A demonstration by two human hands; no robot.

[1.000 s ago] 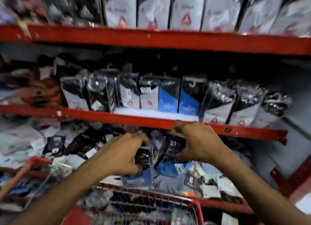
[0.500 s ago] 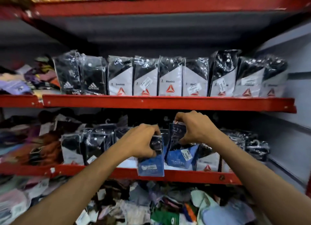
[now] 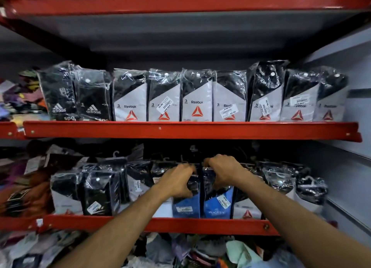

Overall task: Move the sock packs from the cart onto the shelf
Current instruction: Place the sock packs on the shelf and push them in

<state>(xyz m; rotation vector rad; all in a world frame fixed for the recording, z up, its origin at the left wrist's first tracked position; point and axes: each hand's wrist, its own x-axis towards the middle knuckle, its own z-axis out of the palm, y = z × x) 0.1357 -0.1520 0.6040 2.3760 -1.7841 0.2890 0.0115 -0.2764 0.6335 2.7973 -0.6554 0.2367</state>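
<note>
**Two blue packs being seated on the lower shelf**

Upper shelf (image 3: 192, 129), centre of frame: a row of standing packs is showing "adidas" (image 3: 92, 109) at left and "3 Reebok" (image 3: 197, 99) with a red triangle across the rest; white barcode stickers are too small to read. Lower shelf (image 3: 160, 224), lower centre: both arms are reaching forward and up. Left hand (image 3: 177, 184) is curling its fingers around the top of the left blue pack (image 3: 185, 206). Right hand (image 3: 225, 172) is pinching the top edge of the right blue pack (image 3: 217, 204), thumb in front. Both packs are standing upright, side by side, touching, their lettering blurred.
</note>
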